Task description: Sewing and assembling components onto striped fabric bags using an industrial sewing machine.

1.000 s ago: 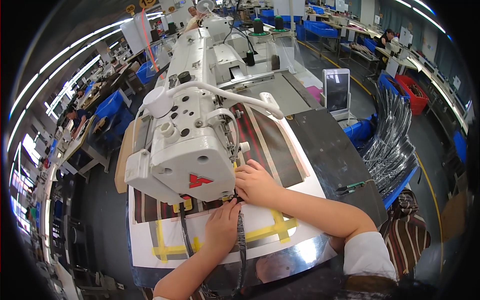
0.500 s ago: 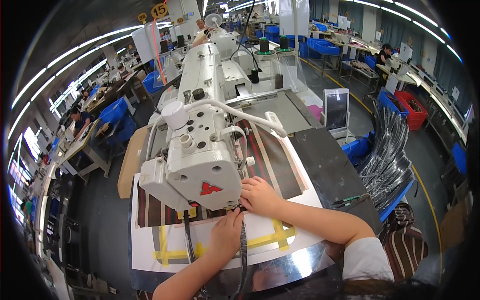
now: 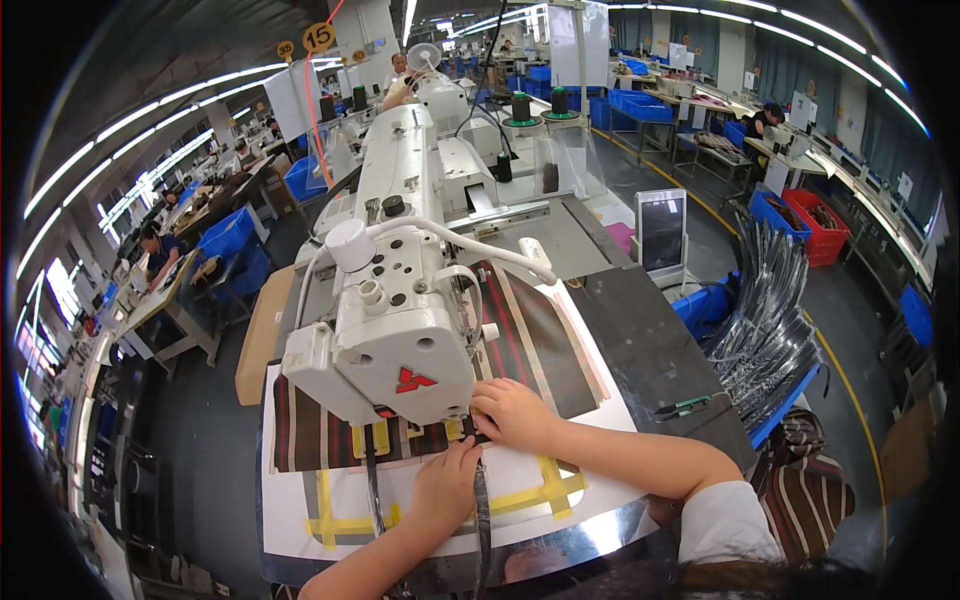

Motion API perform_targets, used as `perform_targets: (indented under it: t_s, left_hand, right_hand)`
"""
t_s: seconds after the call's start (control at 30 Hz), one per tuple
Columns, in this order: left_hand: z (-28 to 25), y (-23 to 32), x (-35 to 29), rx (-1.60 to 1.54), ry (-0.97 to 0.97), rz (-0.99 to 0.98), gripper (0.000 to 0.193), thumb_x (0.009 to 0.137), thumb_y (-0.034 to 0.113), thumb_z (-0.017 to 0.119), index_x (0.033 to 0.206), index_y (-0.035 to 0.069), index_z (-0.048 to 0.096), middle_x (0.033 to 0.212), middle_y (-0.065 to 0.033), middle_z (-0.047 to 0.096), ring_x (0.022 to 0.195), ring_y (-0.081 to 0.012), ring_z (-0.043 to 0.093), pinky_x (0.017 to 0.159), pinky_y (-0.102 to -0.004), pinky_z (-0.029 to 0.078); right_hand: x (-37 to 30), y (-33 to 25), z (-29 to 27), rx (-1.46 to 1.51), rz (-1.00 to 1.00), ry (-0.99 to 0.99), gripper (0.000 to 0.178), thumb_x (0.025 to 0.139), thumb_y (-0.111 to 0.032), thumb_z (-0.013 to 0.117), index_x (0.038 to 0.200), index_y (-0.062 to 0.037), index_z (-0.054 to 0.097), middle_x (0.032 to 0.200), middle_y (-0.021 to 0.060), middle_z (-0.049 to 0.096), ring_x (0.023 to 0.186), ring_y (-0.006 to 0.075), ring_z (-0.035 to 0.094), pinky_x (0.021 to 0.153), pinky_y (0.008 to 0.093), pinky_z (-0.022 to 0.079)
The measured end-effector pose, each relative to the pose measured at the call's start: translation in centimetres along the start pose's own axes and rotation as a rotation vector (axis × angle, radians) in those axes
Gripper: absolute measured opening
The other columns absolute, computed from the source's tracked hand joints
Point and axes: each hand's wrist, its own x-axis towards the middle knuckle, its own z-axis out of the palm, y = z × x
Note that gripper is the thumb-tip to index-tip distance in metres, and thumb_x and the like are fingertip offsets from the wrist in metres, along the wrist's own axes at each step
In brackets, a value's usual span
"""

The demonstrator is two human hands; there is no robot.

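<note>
A striped dark fabric panel (image 3: 545, 335) lies on a white sheet (image 3: 610, 440) under the head of a large white sewing machine (image 3: 385, 350). Two long black straps run from the panel's near edge toward me: the left strap (image 3: 374, 485) hangs unheld, the right strap (image 3: 482, 505) passes beside my left hand. My left hand (image 3: 447, 487) has its fingers closed on the right strap near the panel edge. Just beyond it, my right hand (image 3: 513, 415) curls its fingers down on the same strap's upper end, close to the machine head. My fingers partly hide that end.
Yellow tape (image 3: 500, 497) marks the sheet. Green-handled snips (image 3: 683, 407) lie on the dark table at right. A bundle of plastic-wrapped black straps (image 3: 765, 320) fills a blue bin; a screen (image 3: 662, 232) stands behind it. Thread cones (image 3: 521, 110) and other workstations are farther back.
My view has shifted slightly. Both hands and the fabric appear a little nearer to me relative to the machine head, and more yellow patches show below it. Both hands stay at the right strap.
</note>
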Motion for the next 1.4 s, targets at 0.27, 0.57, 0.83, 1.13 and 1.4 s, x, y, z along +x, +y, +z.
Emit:
perform_targets:
  t_s: [0.27, 0.57, 0.83, 1.13, 1.4]
  left_hand:
    - [-0.5, 1.3, -1.4, -0.012, -0.013, 0.019, 0.031, 0.070, 0.005, 0.055, 0.101, 0.003, 0.055, 0.107, -0.0128, 0.059, 0.092, -0.0258, 0.061, 0.075, -0.0341, 0.050]
    - [-1.0, 1.1, -2.1, -0.002, 0.018, 0.038, 0.033, 0.069, 0.005, 0.055, 0.101, 0.002, 0.056, 0.107, -0.0120, 0.059, 0.090, -0.0256, 0.061, 0.074, -0.0328, 0.050]
    - [-0.3, 0.0, -0.9, 0.004, 0.013, 0.020, 0.030, 0.071, 0.005, 0.053, 0.101, 0.002, 0.055, 0.106, -0.0115, 0.058, 0.087, -0.0254, 0.062, 0.072, -0.0345, 0.050]
    - [0.1, -1.2, 0.8, -0.011, 0.001, -0.011, 0.028, 0.074, 0.002, 0.050, 0.101, 0.001, 0.054, 0.104, -0.0121, 0.057, 0.086, -0.0263, 0.062, 0.073, -0.0351, 0.051]
    - [0.9, -1.4, 0.7, -0.035, -0.029, -0.053, 0.032, 0.073, 0.005, 0.054, 0.106, 0.004, 0.054, 0.108, -0.0098, 0.057, 0.088, -0.0278, 0.061, 0.072, -0.0366, 0.050]
  right_hand:
    - [-1.5, -1.6, -0.5, 0.030, 0.090, -0.056, 0.019, 0.079, -0.012, 0.059, 0.094, -0.0008, 0.058, 0.105, 0.0094, 0.056, 0.098, 0.0268, 0.054, 0.088, 0.0367, 0.042]
    - [-1.5, -2.5, 0.0, 0.026, 0.090, -0.009, 0.014, 0.079, -0.011, 0.059, 0.089, -0.0020, 0.056, 0.102, 0.0084, 0.056, 0.095, 0.0267, 0.054, 0.086, 0.0373, 0.042]
    - [-0.4, -0.6, 0.7, -0.002, 0.029, 0.042, 0.013, 0.077, -0.008, 0.056, 0.089, -0.0017, 0.055, 0.090, 0.0103, 0.054, 0.085, 0.0275, 0.054, 0.079, 0.0361, 0.042]
    - [1.1, 1.0, 1.2, -0.021, 0.046, 0.050, 0.011, 0.078, -0.008, 0.055, 0.087, -0.0034, 0.054, 0.088, 0.0109, 0.054, 0.084, 0.0292, 0.054, 0.078, 0.0382, 0.043]
    - [-0.3, 0.5, -0.3, 0.032, 0.090, -0.035, 0.018, 0.078, -0.010, 0.057, 0.094, -0.0032, 0.055, 0.101, 0.0117, 0.054, 0.094, 0.0288, 0.052, 0.084, 0.0393, 0.041]
